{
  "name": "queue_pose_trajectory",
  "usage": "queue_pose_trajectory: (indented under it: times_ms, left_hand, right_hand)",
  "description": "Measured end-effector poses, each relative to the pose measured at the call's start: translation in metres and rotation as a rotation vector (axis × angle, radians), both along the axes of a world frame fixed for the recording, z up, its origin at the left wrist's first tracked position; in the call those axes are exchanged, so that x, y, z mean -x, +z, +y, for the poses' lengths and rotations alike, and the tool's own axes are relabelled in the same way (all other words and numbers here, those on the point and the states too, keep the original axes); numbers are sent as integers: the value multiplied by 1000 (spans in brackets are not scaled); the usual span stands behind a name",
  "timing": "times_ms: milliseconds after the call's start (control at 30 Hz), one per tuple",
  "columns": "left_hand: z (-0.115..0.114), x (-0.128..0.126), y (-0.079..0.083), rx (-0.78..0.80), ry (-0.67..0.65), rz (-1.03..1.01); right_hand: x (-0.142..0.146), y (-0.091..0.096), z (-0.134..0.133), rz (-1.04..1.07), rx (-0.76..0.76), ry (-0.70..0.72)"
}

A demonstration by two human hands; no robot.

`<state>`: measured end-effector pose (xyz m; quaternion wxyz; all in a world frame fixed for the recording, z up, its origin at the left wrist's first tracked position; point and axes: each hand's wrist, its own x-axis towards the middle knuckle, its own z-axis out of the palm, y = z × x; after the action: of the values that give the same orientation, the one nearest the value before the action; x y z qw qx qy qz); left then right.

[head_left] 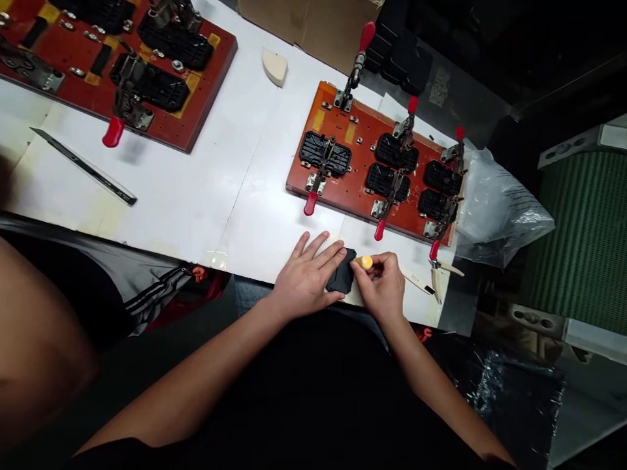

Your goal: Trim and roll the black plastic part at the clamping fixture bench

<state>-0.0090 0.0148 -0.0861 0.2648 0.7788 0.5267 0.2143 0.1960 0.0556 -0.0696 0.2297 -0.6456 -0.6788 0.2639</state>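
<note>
White table (196,196) | black part (341,274) between hands | left hand (306,277) flat on it | right hand (385,287) pinches yellow tool (365,262)

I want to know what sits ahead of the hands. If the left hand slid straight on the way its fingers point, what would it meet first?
Probably the red-handled clamp at the near edge of the red fixture board; the left hand, resting on the black part, points up-right across bare white table.

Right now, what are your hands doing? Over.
Left hand pressing small black plastic part flat. Right hand pinching small yellow tool against it. Red clamp board beyond, apart.
</note>
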Motion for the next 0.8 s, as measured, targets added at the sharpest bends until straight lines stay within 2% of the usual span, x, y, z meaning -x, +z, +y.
queue_pose_trajectory:
  times_ms: [100,233,333,533,700,800]
  left_hand:
    - [0,0,0,-1,1,3]
    - [1,0,0,6,1,19]
    - [1,1,0,4,-13,15]
    - [1,-1,0,-4,-2,49]
    - [0,-2,0,5,-20,62]
    - [0,-3,0,-3,-21,83]
  right_hand:
    - [0,2,-2,-10,-1,109]
    - [-1,2,-7,-8,-48,169]
    - [-5,2,-6,9,-10,270]
    - [-13,2,-4,4,-74,326]
    - [-25,8,-17,55,37,494]
    - [-28,6,-12,41,-37,523]
